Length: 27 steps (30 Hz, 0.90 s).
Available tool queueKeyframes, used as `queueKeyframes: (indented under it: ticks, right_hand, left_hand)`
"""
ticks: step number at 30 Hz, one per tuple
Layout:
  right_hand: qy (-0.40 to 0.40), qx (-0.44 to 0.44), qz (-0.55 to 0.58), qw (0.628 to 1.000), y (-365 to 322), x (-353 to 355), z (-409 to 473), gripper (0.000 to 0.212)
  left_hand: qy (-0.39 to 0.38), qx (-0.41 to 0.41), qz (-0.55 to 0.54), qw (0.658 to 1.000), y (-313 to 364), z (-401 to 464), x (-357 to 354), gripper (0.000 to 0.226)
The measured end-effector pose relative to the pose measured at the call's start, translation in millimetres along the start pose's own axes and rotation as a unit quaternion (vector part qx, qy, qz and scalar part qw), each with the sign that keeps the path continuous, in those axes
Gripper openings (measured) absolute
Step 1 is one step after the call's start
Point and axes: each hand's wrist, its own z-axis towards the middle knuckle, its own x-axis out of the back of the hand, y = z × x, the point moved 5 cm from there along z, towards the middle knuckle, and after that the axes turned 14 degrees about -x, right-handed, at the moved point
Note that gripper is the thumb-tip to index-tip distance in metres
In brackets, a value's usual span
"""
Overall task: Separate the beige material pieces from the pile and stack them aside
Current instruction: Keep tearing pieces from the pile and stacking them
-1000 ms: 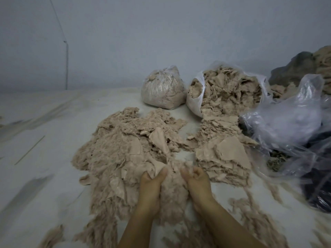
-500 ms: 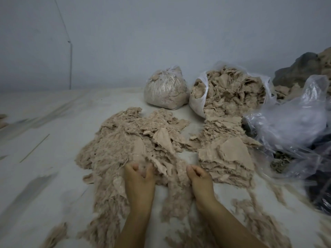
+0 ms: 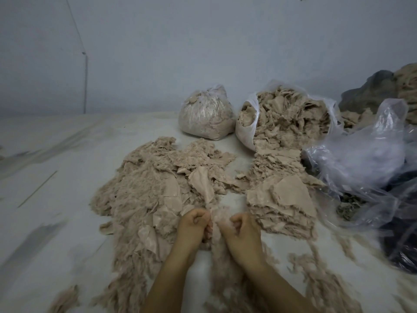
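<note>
A wide loose pile of beige fuzzy material pieces [image 3: 153, 188] spreads over the white surface left of centre. To its right a tidier stack of flat beige pieces [image 3: 282, 199] lies. My left hand [image 3: 194, 227] and my right hand [image 3: 243, 231] are close together at the pile's near edge, both with fingers curled. They grip a fluffy beige piece [image 3: 217, 224] that sits between them and hangs down toward me.
A tied clear bag of beige scraps [image 3: 206, 116] and an open white bag full of beige pieces [image 3: 288, 116] stand at the back. Crumpled clear plastic bags [image 3: 365, 154] and dark material [image 3: 401, 240] crowd the right side. Loose beige fluff [image 3: 316, 274] is scattered near me.
My left hand was spread over the pile further left; it has moved right beside my right hand, and both now clutch a fluffy piece between them.
</note>
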Motion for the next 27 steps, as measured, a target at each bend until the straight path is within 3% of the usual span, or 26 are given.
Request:
queueKeyframes:
  ticks: [3,8,13,17,21,24,27]
  right_hand:
    - [-0.036,0.028,-0.085,0.995,-1,-10,1,0.015]
    - [0.002,-0.024,0.126,0.992,3,8,3,0.017]
    - [-0.101,-0.043,0.064,0.992,1,-18,-9,0.024]
    - [-0.096,-0.083,0.184,0.975,4,-14,-4,0.023]
    - [-0.115,-0.143,0.382,0.906,11,-11,-2,0.026]
    - [-0.1,-0.167,0.445,0.874,15,-15,-2,0.025]
    - [-0.066,-0.169,0.442,0.878,17,-12,3,0.027]
  left_hand:
    - [0.017,0.023,-0.002,1.0,-4,-4,5,0.019]
    - [0.031,0.025,-0.001,0.999,-2,-5,17,0.022]
    - [-0.024,0.083,-0.001,0.996,-11,-10,5,0.014]
    - [-0.017,0.053,-0.009,0.998,-10,-10,8,0.017]
    - [0.019,-0.003,0.055,0.998,-5,-3,20,0.022]
    - [-0.037,-0.013,0.078,0.996,0,-2,14,0.008]
    - [-0.139,-0.028,0.149,0.979,2,-7,4,0.004]
